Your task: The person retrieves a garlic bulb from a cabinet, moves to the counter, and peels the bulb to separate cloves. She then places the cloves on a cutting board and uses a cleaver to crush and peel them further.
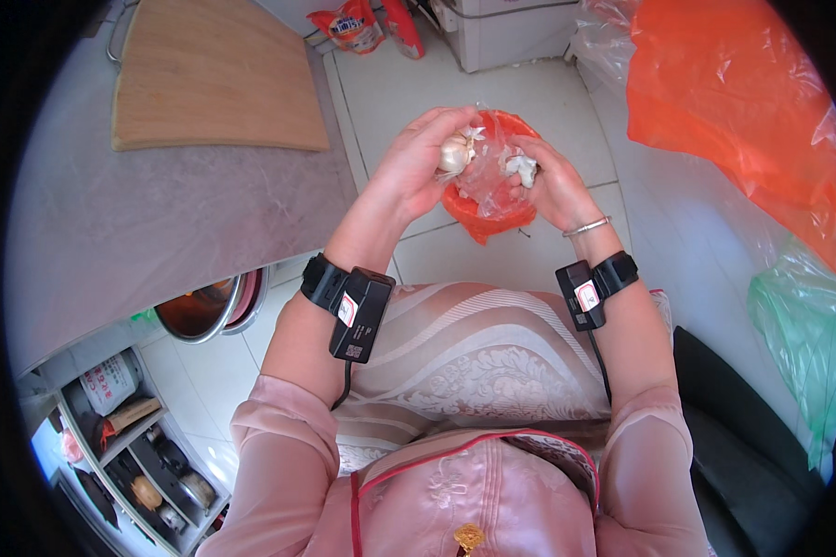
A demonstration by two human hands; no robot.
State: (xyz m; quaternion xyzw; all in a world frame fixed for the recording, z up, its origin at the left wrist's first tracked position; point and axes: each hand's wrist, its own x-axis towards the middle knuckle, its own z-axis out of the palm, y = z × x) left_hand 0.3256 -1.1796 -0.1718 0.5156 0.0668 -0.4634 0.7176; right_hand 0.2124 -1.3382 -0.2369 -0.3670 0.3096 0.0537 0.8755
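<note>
Both my hands are over an orange bin (492, 223) on the tiled floor, lined with crumpled clear plastic (489, 190). My left hand (416, 160) is closed round a white garlic bulb (455, 154) with papery skin at its top, near the bin's left side. At the right side, my right hand (555, 187) has its fingers curled on a small piece of white garlic peel (521, 170). A black device is strapped to each forearm.
A wooden board (215, 74) lies on the grey counter (84, 232) to my left, above metal pots (195, 316) and a shelved cabinet (130, 436). Orange (743, 102) and green (799, 343) plastic bags lie at the right. A white appliance (506, 28) stands ahead.
</note>
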